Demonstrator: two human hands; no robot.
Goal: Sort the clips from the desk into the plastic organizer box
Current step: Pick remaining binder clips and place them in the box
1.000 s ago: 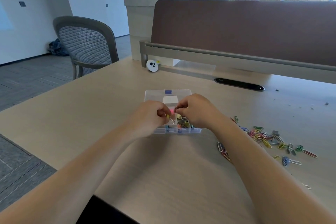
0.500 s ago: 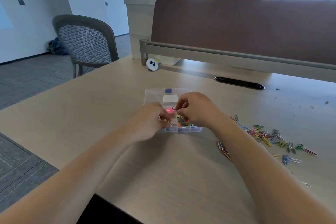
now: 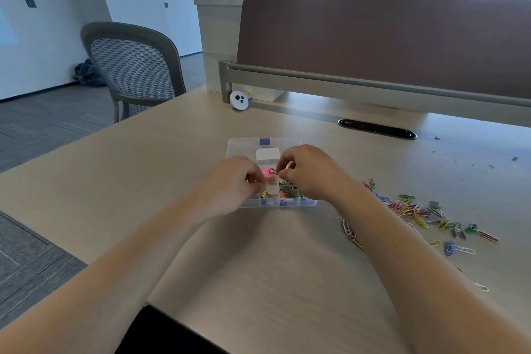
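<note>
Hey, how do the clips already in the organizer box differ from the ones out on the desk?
The boxed clips are bunched in the near compartments of the organizer box; the loose clips lie scattered flat on the desk, right of it. The boxed clips are partly hidden behind the right hand; the loose clips show fully. Both sets are multicoloured.

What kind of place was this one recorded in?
Most likely an open-plan office: a desk with a brown divider panel and cable slot, plus a mesh chair.
</note>
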